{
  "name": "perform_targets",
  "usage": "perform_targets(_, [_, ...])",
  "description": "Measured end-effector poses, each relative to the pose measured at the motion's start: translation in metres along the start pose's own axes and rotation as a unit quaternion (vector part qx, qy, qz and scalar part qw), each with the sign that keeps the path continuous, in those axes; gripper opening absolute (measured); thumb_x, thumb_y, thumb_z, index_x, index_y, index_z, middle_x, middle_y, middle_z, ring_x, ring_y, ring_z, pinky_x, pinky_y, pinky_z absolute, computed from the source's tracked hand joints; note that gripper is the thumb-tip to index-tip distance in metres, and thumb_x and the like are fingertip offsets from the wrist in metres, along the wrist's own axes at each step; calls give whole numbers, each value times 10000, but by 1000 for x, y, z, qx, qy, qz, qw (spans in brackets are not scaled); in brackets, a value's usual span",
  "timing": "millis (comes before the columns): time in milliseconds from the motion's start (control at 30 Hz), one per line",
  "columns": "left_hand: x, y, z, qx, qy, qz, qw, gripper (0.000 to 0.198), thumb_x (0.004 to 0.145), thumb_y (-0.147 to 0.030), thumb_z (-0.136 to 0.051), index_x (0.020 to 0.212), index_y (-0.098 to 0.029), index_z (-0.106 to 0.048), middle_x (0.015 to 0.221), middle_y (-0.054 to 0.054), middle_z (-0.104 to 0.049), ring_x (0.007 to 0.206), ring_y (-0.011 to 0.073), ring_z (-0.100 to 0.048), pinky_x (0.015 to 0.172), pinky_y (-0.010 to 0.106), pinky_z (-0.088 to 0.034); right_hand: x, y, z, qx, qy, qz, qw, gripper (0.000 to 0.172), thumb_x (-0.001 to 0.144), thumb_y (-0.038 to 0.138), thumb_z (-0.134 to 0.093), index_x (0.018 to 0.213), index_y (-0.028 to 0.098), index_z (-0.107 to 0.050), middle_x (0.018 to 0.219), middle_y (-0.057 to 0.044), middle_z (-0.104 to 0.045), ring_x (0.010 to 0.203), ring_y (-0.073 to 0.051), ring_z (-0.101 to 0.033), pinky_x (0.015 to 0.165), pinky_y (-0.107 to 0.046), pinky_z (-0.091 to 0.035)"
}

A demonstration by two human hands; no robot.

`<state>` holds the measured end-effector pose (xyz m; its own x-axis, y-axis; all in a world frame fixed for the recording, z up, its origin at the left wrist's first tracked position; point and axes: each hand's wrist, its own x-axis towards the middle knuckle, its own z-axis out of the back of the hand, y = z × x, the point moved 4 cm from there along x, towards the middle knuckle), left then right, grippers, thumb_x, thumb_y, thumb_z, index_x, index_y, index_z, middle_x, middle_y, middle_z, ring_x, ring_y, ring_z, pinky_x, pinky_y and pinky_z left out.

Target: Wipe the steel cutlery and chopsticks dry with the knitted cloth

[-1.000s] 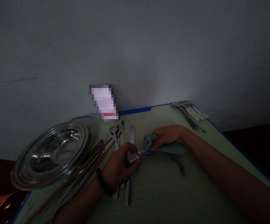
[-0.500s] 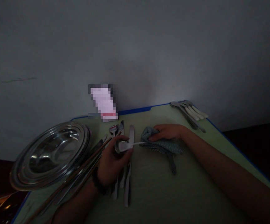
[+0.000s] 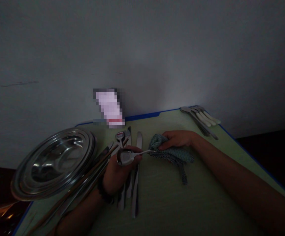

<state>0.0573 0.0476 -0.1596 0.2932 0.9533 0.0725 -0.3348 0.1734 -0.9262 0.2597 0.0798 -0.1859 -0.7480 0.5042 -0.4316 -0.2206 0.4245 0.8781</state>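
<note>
A metal spoon [image 3: 125,158] is in my left hand [image 3: 116,175], its bowl towards the left and resting by the fingers. The handle runs right into a folded blue-green cloth [image 3: 172,153]. My right hand [image 3: 178,139] is closed on that cloth, which wraps the handle's end; a corner of it hangs down. Under and beside my left hand lie table knives [image 3: 135,190] and another spoon [image 3: 120,137], partly hidden by the hand. Chopsticks [image 3: 66,191] and more cutlery lie on the left of the hand, partly covered by my forearm.
Stacked round metal dishes [image 3: 21,183] stand at the table's left. Spoons and white-handled forks [image 3: 203,118] lie at the far right corner. A blurred-out phone [image 3: 110,108] leans on the wall behind the green table [image 3: 194,203], which has a blue edge.
The spoon's bowl has shifted slightly left and turned in my left hand, and its outline shows more clearly. My right hand and the cloth have hardly moved.
</note>
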Motion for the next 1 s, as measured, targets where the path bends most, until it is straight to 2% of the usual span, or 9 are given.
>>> perform_targets(100, [2,3,0,-94,-31,29,995,206,787,-353,-600,875,-167,-617,655,-17,-617,506,105,-542,484,195,-441,1,0,1,5,-19,5,1000,240,709,310,-667,849,118,-632,657,11,-640,597,-89,-602,644,-234,-503])
perform_targets(200, [5,6,-1,-173,-54,51,982,254,796,-400,-582,878,-159,-587,710,-6,-612,526,111,-565,469,199,-451,2,-2,5,-2,-45,11,999,256,709,321,-669,859,117,-629,685,8,-643,564,-71,-578,637,-225,-498])
perform_targets(300, [5,8,1,-199,-77,56,975,280,785,-421,-597,869,-155,-578,735,1,-604,570,124,-587,464,195,-464,3,-3,7,-4,-55,16,998,284,704,331,-674,877,110,-629,727,-3,-647,562,-62,-564,620,-210,-490])
perform_targets(433, [4,12,4,-197,-90,56,975,271,808,-420,-571,903,-166,-568,730,-10,-602,503,100,-565,421,186,-448,4,-4,8,5,-59,19,998,312,688,335,-686,895,110,-624,739,-4,-644,562,-62,-561,604,-203,-487])
perform_targets(600, [4,9,7,-126,-105,40,986,210,815,-370,-557,859,-165,-571,704,-16,-619,453,79,-534,400,175,-418,3,-4,6,24,-49,13,998,276,699,320,-678,859,103,-619,676,-3,-630,618,-89,-593,646,-223,-498])
perform_targets(767, [2,2,10,-37,-119,19,992,175,743,-314,-624,796,-149,-603,602,-25,-610,466,103,-531,436,202,-432,2,-1,4,8,-31,23,999,243,703,295,-675,855,112,-628,654,11,-632,596,-81,-591,643,-219,-498])
perform_targets(867, [0,1,12,13,-120,12,993,170,713,-307,-659,772,-153,-618,597,-23,-613,523,128,-565,497,229,-466,2,-1,5,-5,-38,16,999,237,702,306,-674,837,115,-632,645,13,-634,589,-84,-594,640,-223,-498])
perform_targets(1000, [-2,-2,10,61,-100,-32,993,138,700,-306,-678,727,-178,-633,719,3,-664,677,167,-625,615,258,-506,2,-1,4,-4,-30,7,1000,231,697,298,-674,843,121,-640,648,15,-641,604,-94,-603,650,-236,-498])
